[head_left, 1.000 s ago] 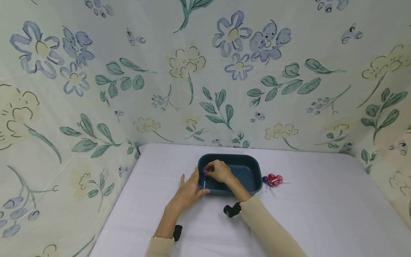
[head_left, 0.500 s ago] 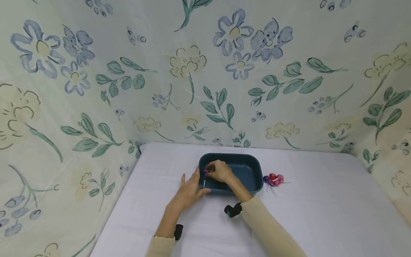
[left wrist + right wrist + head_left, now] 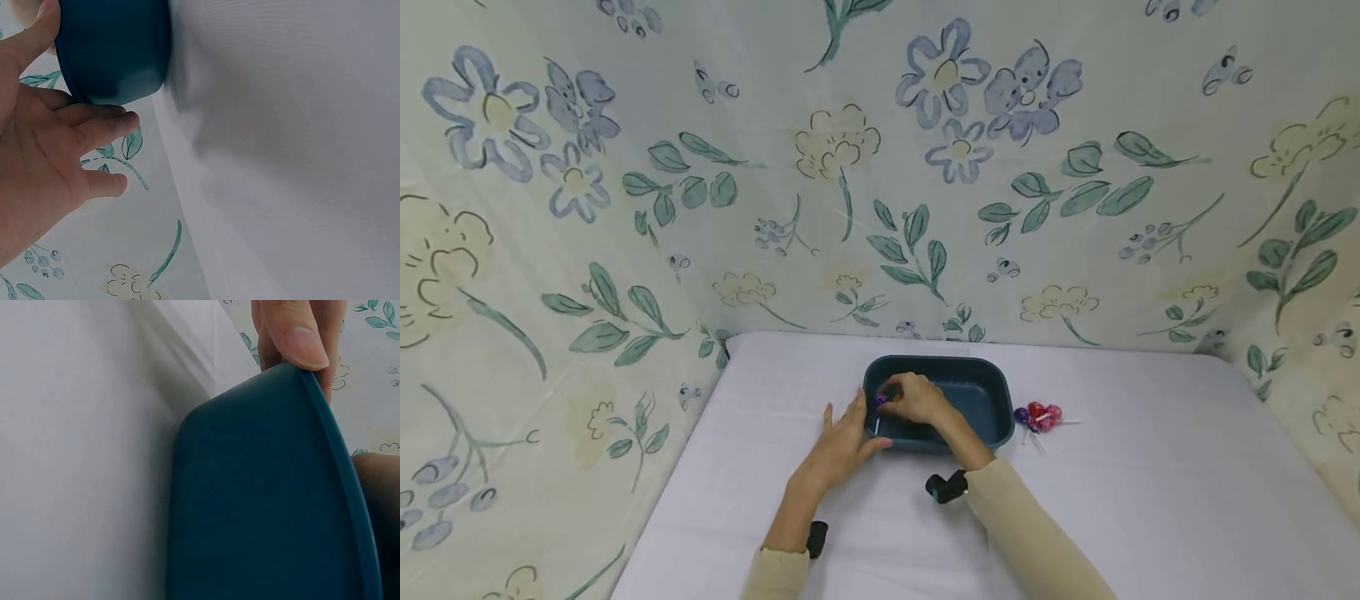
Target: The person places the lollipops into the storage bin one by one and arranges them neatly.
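Observation:
A dark teal rectangular container (image 3: 973,400) stands on the white-covered table. My left hand (image 3: 842,442) lies against its left end, fingers extended along the outside and thumb at the front rim. In the left wrist view, that hand (image 3: 50,144) touches the container wall (image 3: 115,50) with its fingers spread. Inside the container's left part, my right hand (image 3: 917,400) pinches a purple-wrapped lollipop (image 3: 881,400) by its head, the white stick pointing toward me. The right wrist view shows mostly the container's outer wall (image 3: 262,500), with the left thumb at its corner; the lollipop is hidden there.
Just right of the container lies a small bunch of lollipops (image 3: 1037,417), purple, red and pink, with white sticks in different directions. Floral cloth (image 3: 910,208) hangs behind and at the sides. White cloth (image 3: 1150,483) covers the table.
Almost nothing differs. Both hands keep their places, the left at the container's end and the right on the lollipop; the head view shifts very slightly.

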`<state>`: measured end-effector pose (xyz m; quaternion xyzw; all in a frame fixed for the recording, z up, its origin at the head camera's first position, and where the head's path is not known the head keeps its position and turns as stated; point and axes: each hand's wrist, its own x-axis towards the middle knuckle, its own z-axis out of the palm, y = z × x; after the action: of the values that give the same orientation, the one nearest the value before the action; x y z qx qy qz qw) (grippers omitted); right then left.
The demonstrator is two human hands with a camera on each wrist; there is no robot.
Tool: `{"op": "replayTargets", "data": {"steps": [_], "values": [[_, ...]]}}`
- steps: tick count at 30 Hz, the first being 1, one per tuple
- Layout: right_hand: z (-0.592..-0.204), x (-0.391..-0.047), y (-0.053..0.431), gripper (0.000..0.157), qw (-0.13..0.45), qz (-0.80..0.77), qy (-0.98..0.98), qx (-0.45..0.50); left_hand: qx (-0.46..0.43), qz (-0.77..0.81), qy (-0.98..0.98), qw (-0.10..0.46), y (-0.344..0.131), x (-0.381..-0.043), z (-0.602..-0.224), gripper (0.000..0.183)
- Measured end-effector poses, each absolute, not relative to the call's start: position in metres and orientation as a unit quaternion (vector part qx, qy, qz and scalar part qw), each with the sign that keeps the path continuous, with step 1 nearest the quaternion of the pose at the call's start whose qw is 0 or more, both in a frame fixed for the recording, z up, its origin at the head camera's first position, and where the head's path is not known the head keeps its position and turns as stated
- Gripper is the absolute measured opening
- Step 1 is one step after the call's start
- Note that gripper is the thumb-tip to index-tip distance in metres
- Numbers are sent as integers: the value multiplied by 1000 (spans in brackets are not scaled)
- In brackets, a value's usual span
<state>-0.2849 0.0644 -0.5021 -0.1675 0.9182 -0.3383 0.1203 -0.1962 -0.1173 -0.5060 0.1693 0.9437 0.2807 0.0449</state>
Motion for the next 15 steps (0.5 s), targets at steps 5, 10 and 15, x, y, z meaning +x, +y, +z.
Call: {"op": "replayTargets", "data": {"steps": [5, 10, 15], "values": [[-498, -283, 73, 43, 113, -366, 909, -167, 175, 273, 945, 40, -118, -197, -505, 98], [-488, -277, 94, 49, 83, -409, 896, -154, 172, 275, 945, 35, -119, -197, -506, 98], [-475, -266, 142, 47, 27, -470, 869, -150, 179, 279, 943, 37, -119, -197, -506, 99]]}}
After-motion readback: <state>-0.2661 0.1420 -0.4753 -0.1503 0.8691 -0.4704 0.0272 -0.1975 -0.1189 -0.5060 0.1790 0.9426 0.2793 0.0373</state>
